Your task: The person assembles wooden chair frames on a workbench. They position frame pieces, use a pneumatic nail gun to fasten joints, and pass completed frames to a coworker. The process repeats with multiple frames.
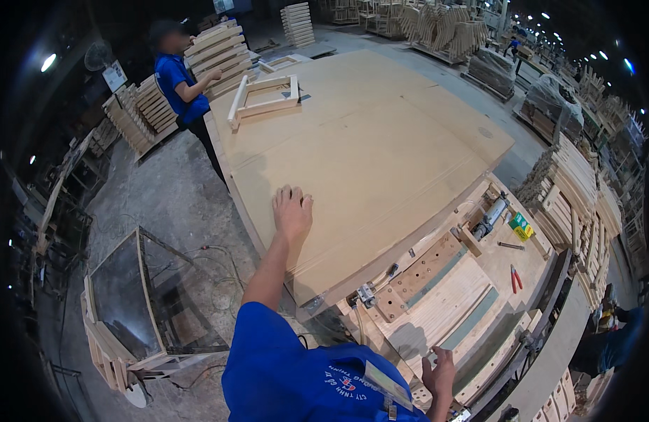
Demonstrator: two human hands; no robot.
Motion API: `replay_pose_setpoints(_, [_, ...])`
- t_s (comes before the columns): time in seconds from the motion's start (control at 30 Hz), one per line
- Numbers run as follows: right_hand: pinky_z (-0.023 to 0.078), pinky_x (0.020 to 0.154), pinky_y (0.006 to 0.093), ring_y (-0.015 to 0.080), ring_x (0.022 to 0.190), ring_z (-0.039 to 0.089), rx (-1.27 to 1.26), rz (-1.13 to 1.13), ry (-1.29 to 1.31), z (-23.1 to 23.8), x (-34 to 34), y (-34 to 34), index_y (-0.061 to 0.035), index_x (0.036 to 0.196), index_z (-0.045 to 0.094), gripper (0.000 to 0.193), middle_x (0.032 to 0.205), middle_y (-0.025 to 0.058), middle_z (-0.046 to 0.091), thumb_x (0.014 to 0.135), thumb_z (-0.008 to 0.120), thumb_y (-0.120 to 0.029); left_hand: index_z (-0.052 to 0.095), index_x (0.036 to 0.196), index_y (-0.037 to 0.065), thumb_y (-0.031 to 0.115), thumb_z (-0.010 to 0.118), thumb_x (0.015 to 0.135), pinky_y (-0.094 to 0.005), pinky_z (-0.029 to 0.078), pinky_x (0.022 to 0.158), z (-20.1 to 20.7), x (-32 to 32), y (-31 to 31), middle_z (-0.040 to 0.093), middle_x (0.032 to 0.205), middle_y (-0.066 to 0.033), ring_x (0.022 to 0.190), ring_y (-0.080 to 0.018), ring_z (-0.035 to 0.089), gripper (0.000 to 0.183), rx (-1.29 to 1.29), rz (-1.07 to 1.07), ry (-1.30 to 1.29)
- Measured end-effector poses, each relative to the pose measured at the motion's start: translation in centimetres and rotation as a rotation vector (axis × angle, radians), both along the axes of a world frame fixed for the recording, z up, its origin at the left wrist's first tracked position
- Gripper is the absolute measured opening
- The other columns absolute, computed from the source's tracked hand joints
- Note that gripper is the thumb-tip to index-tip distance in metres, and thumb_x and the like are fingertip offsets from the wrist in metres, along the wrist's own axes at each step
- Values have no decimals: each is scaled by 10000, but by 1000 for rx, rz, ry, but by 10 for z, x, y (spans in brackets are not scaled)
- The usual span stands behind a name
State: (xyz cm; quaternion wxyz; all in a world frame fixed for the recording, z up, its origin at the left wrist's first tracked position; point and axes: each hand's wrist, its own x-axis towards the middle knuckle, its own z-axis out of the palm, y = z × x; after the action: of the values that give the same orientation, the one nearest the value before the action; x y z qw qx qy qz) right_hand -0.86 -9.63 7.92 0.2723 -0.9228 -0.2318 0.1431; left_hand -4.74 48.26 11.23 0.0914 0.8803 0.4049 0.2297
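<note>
Head view: a faintly marked tan board (381, 151) lies under slightly spread left fingers (286, 192); right fingers (447, 356) curl.

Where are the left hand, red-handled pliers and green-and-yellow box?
Left hand (293, 214): head view, back of hand.
Red-handled pliers (514, 278): head view, handles.
Green-and-yellow box (521, 226): head view, upward-facing side.

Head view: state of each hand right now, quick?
Left hand: open, palm down at the large tan board, holding nothing visible.
Right hand: open, fingers loosely bent, no held object visible.
</note>
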Motion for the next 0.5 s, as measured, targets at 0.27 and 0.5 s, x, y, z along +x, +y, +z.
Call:
replay_pose_setpoints(0.27, [592, 805, 441, 343, 899, 731, -9, 105, 98, -15, -15, 17, -14, 1283, 660, 449, 1105, 207, 696, 890, 796, -183, 649, 1208, -6, 328, 630, 1011, -550, 305, 1203, 1, -10, -7, 544, 1390, -258, 1406, -435, 431, 388, 88, -9, -80])
replay_pose_setpoints(0.5, [597, 832, 448, 357, 933, 734, 42, 45, 84, -15, -35, 19, -16, 1278, 677, 433, 1092, 197, 724, 900, 783, -198, 662, 1181, -4, 313, 633, 995, -580, 359, 1155, -6, 7, -6, 601, 1334, -259, 1329, -447, 506, 369, 160, -63, -123])
